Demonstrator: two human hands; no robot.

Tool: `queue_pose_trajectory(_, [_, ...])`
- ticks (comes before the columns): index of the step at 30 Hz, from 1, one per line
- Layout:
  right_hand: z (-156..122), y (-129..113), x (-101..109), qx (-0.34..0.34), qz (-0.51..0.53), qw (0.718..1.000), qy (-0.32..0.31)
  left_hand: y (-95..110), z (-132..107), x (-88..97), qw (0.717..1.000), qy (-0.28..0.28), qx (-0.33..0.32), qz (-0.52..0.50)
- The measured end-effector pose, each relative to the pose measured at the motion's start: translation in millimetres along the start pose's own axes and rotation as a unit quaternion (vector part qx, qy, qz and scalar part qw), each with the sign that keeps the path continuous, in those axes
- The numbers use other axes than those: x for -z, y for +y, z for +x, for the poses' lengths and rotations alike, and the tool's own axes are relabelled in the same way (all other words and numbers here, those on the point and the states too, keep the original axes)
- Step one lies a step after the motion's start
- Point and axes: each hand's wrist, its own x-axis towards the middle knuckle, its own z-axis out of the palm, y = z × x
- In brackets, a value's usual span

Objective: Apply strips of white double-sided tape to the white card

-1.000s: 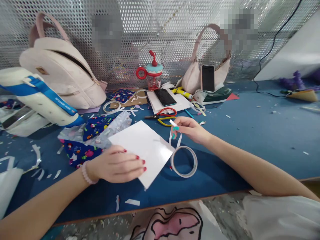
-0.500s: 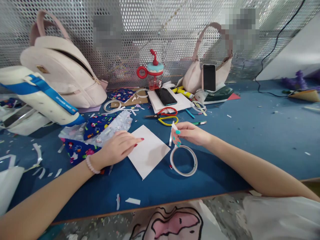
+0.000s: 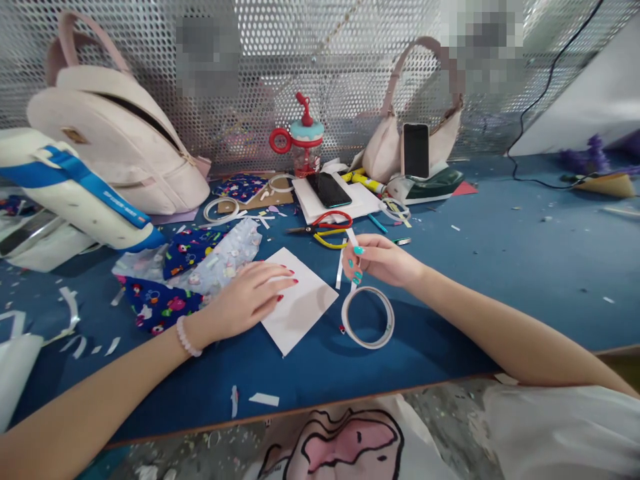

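My left hand (image 3: pixel 250 297) lies with its fingers stretched over the left corner of a square white sheet of paper (image 3: pixel 300 308). Between the fingertips of my right hand (image 3: pixel 383 259) is the loose end of a roll of white tape (image 3: pixel 347 328), and the roll hangs just below, right of the paper. A white strip (image 3: pixel 341 267) shows beside those fingers. Behind my right hand are scissors (image 3: pixel 330 227) with red and yellow handles. Blue patterned fabric (image 3: pixel 165 303) with a pale underside lies to the left, partly behind my left hand.
Along the back stand a pale backpack (image 3: pixel 115 133), a red-handled cup (image 3: pixel 306 143) and a handbag (image 3: pixel 380 150) with a phone (image 3: pixel 415 152) leaning on it. A white and blue bottle (image 3: pixel 80 187) stands left. Another phone (image 3: pixel 330 190) rests on white sheets. Paper scraps litter the table.
My left hand's fingers have spread out flatter and reach further over the paper. In my right hand the tape end now sticks up a little further above the fingertips.
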Motion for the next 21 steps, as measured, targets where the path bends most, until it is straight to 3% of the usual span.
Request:
queue_pose_trajectory(3, [-0.3, -1.2, -2.2, 0.001, 0.008, 1.000, 0.003, 23.7, 1.3, 0.2, 0.996, -0.043, -0.062, -0.041])
queue_pose_trajectory(9, [0.0, 0.1, -7.0, -0.007, 0.002, 1.000, 0.020, 68.9, 1.7, -11.8, 0.984, -0.096, -0.091, -0.121])
queue_pose_trajectory(21, [0.6, 2.4, -13.0, -0.005, 0.000, 1.000, 0.013, 75.4, 3.2, -20.1, 0.984, -0.128, -0.036, -0.120])
